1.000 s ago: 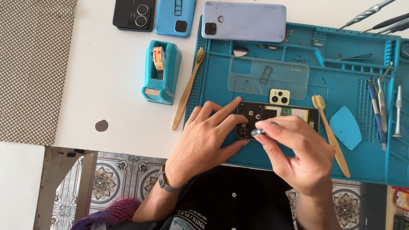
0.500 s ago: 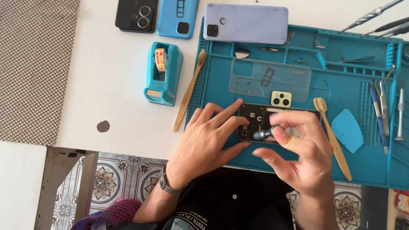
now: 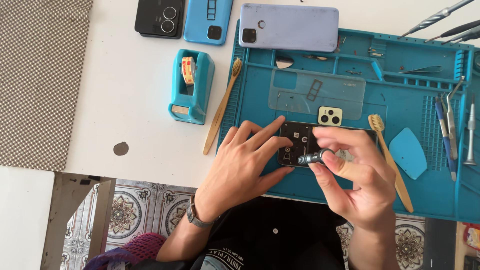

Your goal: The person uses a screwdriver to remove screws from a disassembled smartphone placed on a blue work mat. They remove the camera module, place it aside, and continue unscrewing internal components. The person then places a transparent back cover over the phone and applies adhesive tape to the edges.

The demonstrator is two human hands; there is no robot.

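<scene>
An opened black phone [image 3: 296, 141] lies on the blue repair mat [image 3: 350, 185], its inner board showing. My left hand [image 3: 245, 162] rests on the phone's left end, fingers spread and pressing it flat. My right hand [image 3: 357, 177] grips a small grey screwdriver [image 3: 312, 159] between thumb and fingers, its tip over the phone's lower left part. My right hand hides the phone's right half. A small yellow camera cover [image 3: 330, 115] sits just above the phone.
A clear phone back [image 3: 316, 92], a lilac phone [image 3: 289, 26], two bamboo brushes [image 3: 221, 107] [image 3: 391, 160], a blue pick [image 3: 407, 152] and tweezers and screwdrivers [image 3: 456, 130] lie about the mat. A teal tape dispenser [image 3: 191, 87] and two more phones [image 3: 182, 19] sit on the white table.
My right hand has shifted slightly left and turned, bringing the screwdriver lower over the phone's left part. My left hand stays on the phone.
</scene>
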